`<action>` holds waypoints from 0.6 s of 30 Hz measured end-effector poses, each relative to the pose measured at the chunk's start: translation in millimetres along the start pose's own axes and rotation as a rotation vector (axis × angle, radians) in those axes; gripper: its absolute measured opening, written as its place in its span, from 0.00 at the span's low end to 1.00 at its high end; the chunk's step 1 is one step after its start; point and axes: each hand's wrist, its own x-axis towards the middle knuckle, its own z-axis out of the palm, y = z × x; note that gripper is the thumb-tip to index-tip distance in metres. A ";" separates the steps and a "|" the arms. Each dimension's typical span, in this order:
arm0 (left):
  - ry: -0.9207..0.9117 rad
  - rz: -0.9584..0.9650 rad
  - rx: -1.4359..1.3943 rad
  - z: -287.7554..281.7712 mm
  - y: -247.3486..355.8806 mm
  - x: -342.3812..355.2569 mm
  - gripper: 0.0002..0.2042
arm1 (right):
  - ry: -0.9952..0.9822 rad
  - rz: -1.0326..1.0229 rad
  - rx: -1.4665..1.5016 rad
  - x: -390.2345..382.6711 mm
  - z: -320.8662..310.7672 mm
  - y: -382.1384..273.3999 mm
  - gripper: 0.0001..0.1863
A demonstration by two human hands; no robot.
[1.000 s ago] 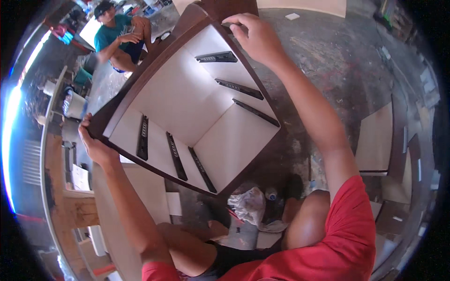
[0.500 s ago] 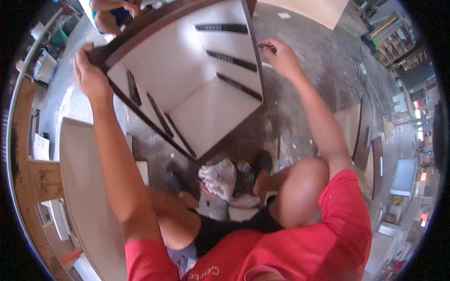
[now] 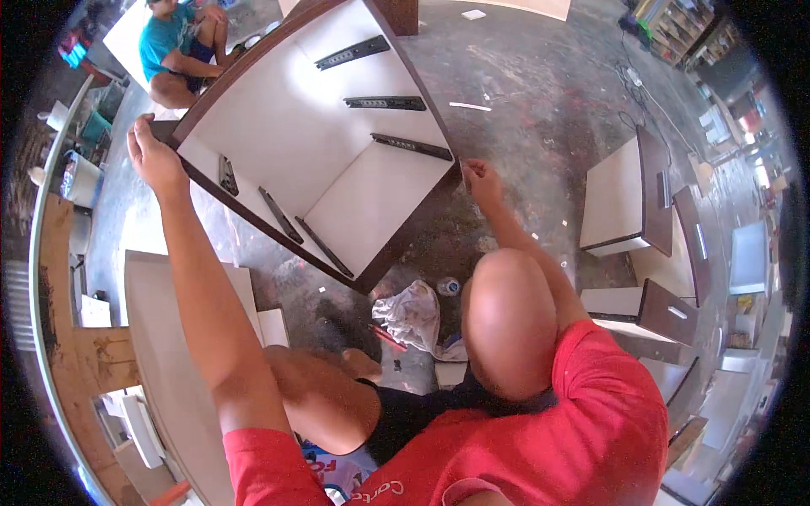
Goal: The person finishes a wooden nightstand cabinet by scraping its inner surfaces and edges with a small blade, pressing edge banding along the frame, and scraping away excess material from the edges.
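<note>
Scuffed grey floor surrounds the dark-edged cabinet.

One cabinet; six black rails; one other person.

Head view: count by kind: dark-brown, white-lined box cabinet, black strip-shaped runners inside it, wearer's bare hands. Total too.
Dark-brown, white-lined box cabinet: 1
Black strip-shaped runners: 6
Left bare hand, right bare hand: 2
Total: 9

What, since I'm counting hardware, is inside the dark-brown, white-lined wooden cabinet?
Six long, narrow black drawer slides show, three on each of two facing white walls. The surface directly behind each slide is covered.
</note>
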 end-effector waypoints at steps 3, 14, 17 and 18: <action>-0.011 0.009 -0.029 16.0 -7.0 2.1 0.14 | 0.035 -0.041 0.067 19.1 -11.9 29.7 0.14; -0.058 -0.135 -0.132 -1.0 -27.8 32.1 0.14 | 0.129 -0.076 -0.119 19.0 5.3 23.7 0.16; -0.059 -0.178 -0.184 5.3 -26.2 29.1 0.14 | 0.149 -0.150 -0.020 26.6 2.3 17.0 0.15; -0.060 -0.175 -0.185 5.4 -28.1 28.5 0.14 | 0.143 -0.179 -0.082 23.8 -1.3 14.5 0.15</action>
